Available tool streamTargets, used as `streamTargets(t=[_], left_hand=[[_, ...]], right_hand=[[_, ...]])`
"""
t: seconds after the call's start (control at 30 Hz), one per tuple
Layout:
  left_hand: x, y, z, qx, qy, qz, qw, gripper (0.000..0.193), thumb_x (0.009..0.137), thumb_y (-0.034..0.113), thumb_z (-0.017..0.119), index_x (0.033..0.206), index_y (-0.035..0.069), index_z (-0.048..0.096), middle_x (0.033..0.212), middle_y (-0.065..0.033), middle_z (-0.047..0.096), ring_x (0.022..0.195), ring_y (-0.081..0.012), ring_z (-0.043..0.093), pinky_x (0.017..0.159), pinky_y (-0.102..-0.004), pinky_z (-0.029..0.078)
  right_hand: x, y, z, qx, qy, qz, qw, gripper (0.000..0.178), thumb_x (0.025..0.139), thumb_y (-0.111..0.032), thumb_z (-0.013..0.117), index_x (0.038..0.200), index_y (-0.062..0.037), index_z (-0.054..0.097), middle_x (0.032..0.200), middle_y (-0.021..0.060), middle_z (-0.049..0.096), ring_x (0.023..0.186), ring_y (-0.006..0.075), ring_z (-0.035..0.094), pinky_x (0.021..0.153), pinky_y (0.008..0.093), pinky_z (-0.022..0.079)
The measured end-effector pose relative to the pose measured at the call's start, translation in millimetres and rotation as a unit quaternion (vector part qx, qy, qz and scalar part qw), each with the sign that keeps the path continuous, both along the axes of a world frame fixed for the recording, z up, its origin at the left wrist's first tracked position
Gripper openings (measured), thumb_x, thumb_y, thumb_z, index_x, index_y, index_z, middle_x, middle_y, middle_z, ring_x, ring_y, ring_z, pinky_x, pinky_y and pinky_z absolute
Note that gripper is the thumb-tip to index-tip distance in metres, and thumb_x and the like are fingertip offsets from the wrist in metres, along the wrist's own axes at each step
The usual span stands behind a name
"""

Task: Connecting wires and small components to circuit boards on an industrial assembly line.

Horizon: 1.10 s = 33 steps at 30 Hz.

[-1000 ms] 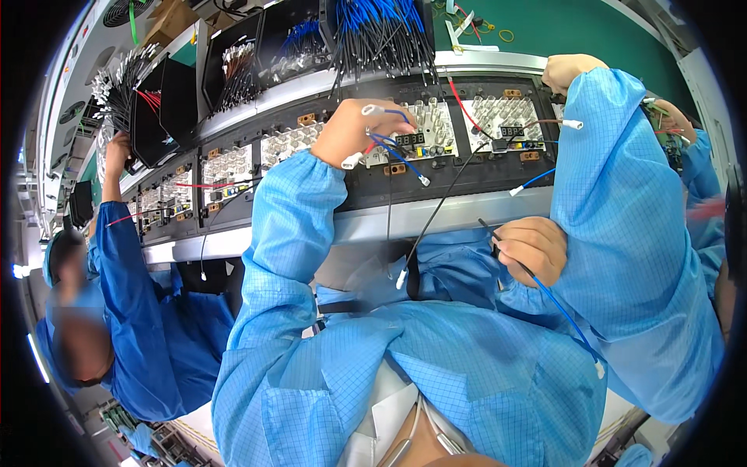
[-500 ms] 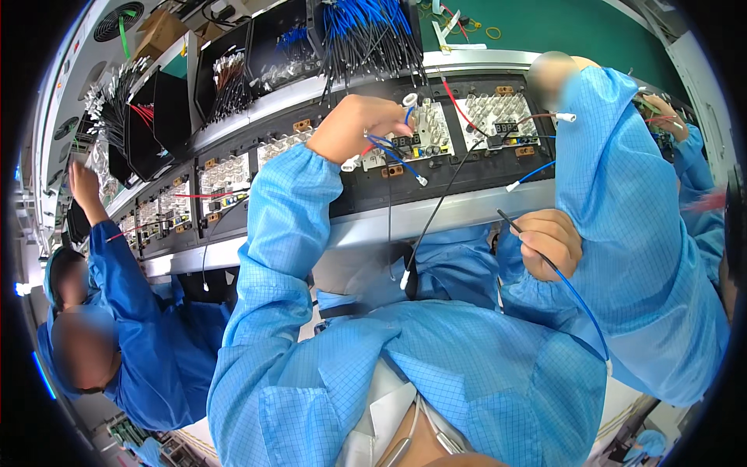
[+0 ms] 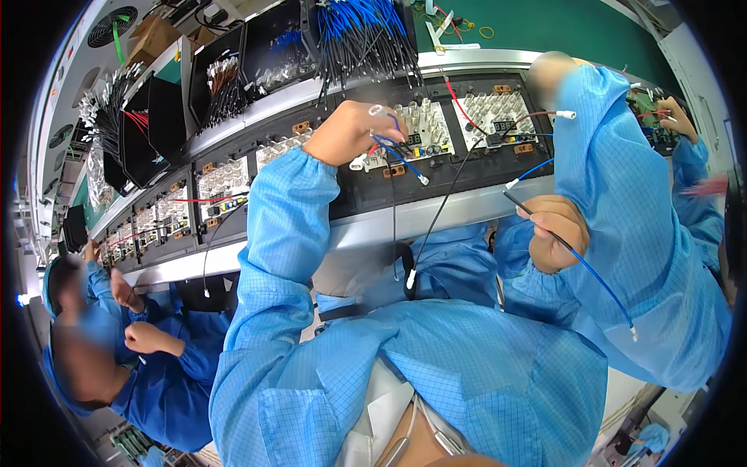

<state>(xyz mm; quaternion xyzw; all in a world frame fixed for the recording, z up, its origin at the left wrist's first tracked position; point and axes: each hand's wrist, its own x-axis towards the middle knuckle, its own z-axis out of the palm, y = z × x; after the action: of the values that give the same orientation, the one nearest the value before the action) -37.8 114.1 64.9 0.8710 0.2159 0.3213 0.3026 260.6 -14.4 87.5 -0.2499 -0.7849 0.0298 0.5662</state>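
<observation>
My left hand (image 3: 354,134) is closed over a circuit board (image 3: 424,132), its fingers pinched on blue wires. One blue wire loops up to a white terminal (image 3: 377,110); another runs to a white connector (image 3: 424,180) beside the board. A short red wire ends in a white connector (image 3: 359,163) under the hand. From there a thin black wire hangs past the rail. Lower right, my right hand (image 3: 558,230) pinches a cable (image 3: 589,270), black at its upper end and blue below, with a pale tip hanging free. My left fingertips are partly hidden by wires.
More boards (image 3: 498,118) line the black strip behind a metal rail (image 3: 366,226). Bins of blue-black cables (image 3: 366,39) stand behind. At right, a co-worker's sleeve (image 3: 611,156) reaches in close to my right hand. Another co-worker (image 3: 156,389) sits at left.
My right hand has shifted slightly right, and its cable's free end has swung right. The terminal by my left hand has tipped left and down. The left co-worker's raised arm has come down.
</observation>
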Motion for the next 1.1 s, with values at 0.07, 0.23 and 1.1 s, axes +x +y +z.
streamTargets(t=[0.07, 0.23, 1.1], left_hand=[[4, 0, 0, 0.002, -0.008, 0.002, 1.000, 0.008, 0.076, 0.004, 0.070, 0.082, 0.000, 0.067, 0.082, -0.0096, 0.068, 0.074, -0.0269, 0.065, 0.065, -0.0335, 0.051], [16, 2, 2, -0.041, 0.021, 0.020, 0.999, 0.011, 0.076, 0.004, 0.071, 0.086, 0.000, 0.067, 0.080, -0.0112, 0.067, 0.071, -0.0270, 0.064, 0.064, -0.0324, 0.050], [33, 19, 2, -0.072, 0.023, -0.061, 0.995, 0.019, 0.079, 0.017, 0.072, 0.087, 0.000, 0.070, 0.076, -0.0129, 0.067, 0.067, -0.0262, 0.064, 0.061, -0.0328, 0.050]], right_hand=[[1, 1, 0, -0.003, 0.003, 0.005, 1.000, 0.018, 0.089, -0.015, 0.062, 0.089, 0.0016, 0.056, 0.069, 0.0174, 0.065, 0.060, 0.0261, 0.065, 0.052, 0.0310, 0.050], [-2, 1, 7, -0.069, -0.018, -0.039, 0.997, 0.008, 0.089, -0.008, 0.060, 0.089, 0.0002, 0.057, 0.073, 0.0161, 0.065, 0.064, 0.0270, 0.064, 0.057, 0.0338, 0.050], [21, 59, -42, -0.262, -0.074, -0.314, 0.909, 0.008, 0.089, -0.007, 0.057, 0.089, -0.0009, 0.062, 0.076, 0.0109, 0.067, 0.072, 0.0259, 0.064, 0.066, 0.0352, 0.047]])
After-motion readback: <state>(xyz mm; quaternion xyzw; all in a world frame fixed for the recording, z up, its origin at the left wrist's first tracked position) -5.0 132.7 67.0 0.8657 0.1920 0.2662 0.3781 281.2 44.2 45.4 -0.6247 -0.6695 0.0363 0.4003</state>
